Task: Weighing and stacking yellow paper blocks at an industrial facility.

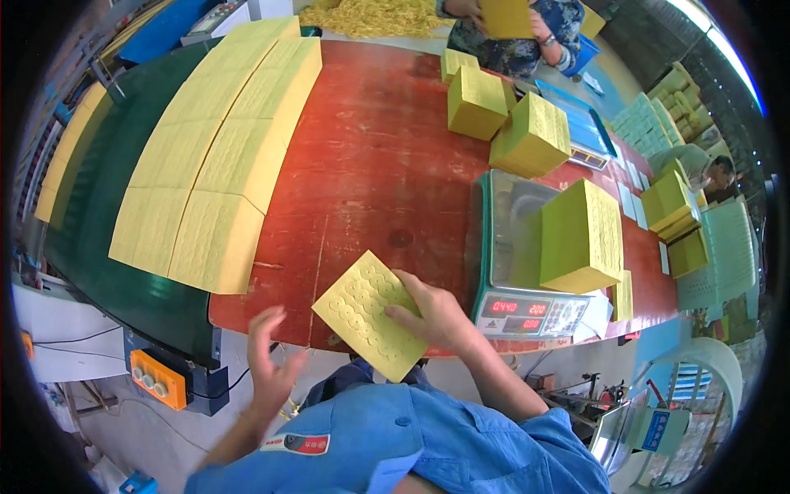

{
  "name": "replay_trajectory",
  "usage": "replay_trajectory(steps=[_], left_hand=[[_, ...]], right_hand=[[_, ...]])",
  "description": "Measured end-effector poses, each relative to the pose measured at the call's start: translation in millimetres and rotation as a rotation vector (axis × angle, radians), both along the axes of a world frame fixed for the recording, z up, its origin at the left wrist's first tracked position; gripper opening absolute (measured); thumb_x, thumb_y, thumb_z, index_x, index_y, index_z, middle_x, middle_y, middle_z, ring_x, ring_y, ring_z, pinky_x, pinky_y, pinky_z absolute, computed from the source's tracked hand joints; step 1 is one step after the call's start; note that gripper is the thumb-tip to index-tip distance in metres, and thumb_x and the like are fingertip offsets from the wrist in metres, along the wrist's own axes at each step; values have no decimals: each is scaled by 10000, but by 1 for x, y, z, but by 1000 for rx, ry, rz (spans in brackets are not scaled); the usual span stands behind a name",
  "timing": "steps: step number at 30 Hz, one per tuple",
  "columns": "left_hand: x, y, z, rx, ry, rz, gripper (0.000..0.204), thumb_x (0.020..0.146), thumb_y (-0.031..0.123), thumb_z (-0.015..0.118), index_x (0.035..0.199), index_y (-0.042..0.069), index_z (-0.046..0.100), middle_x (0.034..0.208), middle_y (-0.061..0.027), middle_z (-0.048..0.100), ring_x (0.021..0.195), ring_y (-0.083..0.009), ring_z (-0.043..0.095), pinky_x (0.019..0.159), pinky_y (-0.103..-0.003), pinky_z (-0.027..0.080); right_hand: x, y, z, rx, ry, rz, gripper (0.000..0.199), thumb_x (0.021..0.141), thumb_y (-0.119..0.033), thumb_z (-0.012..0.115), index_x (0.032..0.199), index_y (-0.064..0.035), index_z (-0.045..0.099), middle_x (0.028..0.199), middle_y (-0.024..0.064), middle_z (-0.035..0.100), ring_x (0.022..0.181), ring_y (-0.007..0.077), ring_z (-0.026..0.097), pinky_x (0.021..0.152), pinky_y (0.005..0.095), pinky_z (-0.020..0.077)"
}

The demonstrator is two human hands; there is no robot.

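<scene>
My right hand (432, 317) holds a thin stack of yellow die-cut sheets (362, 313) with round punched shapes, at the near edge of the red-brown table (370, 165). My left hand (271, 362) hovers just left of and below the sheets, fingers spread, holding nothing. To the right stands a green weighing scale (514, 247) with a tall yellow stack (580, 235) on its steel pan.
Long rows of yellow sheets (214, 156) lie on a green conveyor belt (99, 214) at left. More yellow stacks (531, 136) sit at the far right of the table. Another person (510, 29) at the far end holds a yellow stack. An orange button box (156, 379) hangs below the conveyor.
</scene>
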State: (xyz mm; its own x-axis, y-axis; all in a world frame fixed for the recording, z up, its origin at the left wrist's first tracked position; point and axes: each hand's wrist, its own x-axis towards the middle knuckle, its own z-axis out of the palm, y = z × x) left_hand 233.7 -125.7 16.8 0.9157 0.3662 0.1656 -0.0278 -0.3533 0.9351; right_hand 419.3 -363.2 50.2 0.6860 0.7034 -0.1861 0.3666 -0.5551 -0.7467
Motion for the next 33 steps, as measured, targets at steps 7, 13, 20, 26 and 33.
replay_trajectory(steps=[7,13,20,26,33], left_hand=[[-46,-59,-51,-1378,240,103,797,919,478,578,1510,92,209,1416,-167,425,1314,-281,439,1061,-448,398],[-37,-72,-21,-1161,177,112,854,861,363,617,1530,112,149,1414,-191,416,1313,-305,437,1070,-464,388],[-11,-101,34,-808,165,44,976,744,153,606,1554,130,61,1441,-186,385,1316,-311,437,1099,-457,363],[24,-160,102,-875,-77,23,892,745,114,602,1532,108,182,1434,-171,401,1319,-271,431,1101,-415,363],[134,-214,143,-738,-355,-284,419,948,276,526,1270,8,501,1185,-129,632,1001,-241,646,896,-336,516]], right_hand=[[-56,19,-4,36,-27,-34,674,898,-385,622,1389,15,391,1149,301,608,1037,432,620,878,469,506],[-81,12,-8,90,13,-141,658,899,-354,645,1403,-16,391,1202,281,589,1078,408,615,896,442,509],[-75,-15,-12,307,103,-231,649,903,-368,617,1355,45,403,1141,310,601,1044,442,609,886,462,503],[-45,-86,44,624,35,-195,613,929,-352,611,1347,55,419,1153,281,603,1082,389,609,910,432,493],[61,-238,121,771,73,-416,643,973,-497,520,1370,7,474,1320,154,565,1076,213,616,889,365,509]])
